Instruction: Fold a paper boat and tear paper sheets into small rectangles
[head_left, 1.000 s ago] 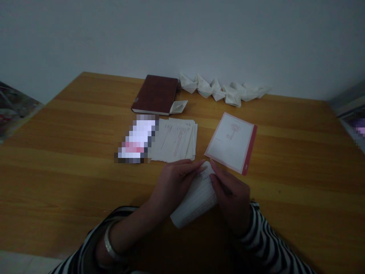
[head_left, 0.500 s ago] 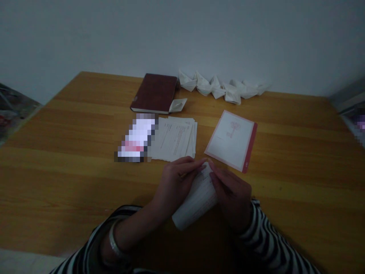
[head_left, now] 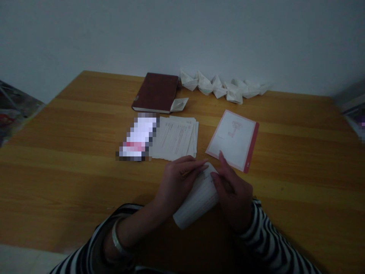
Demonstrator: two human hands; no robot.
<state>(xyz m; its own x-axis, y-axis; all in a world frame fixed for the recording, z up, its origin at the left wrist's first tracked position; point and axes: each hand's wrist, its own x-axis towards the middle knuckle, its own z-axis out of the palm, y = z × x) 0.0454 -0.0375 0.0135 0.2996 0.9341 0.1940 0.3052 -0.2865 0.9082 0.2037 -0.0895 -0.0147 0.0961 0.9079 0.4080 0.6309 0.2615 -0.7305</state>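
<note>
Between my hands is a printed sheet of paper (head_left: 196,201), bent over so that its near end curves. My left hand (head_left: 176,182) pinches its upper left edge between thumb and fingers. On the opposite edge, my right hand (head_left: 235,194) grips the paper with thumb and a bent finger, while its index finger points up, off the sheet. Just beyond my left hand lies a stack of printed papers (head_left: 176,137). A white card with a red border and a key drawing (head_left: 234,137) lies past my right hand.
A phone with a lit, blurred screen (head_left: 139,135) lies left of the stack. Behind it is a dark red book (head_left: 156,91), with a small folded paper (head_left: 179,104) at its corner. Several folded paper boats (head_left: 219,87) line the wall (head_left: 182,34) at the back of the wooden table (head_left: 71,152).
My right index finger has lifted off the paper's top corner and now points up. My left hand keeps its pinch. The whole view has shifted very slightly.
</note>
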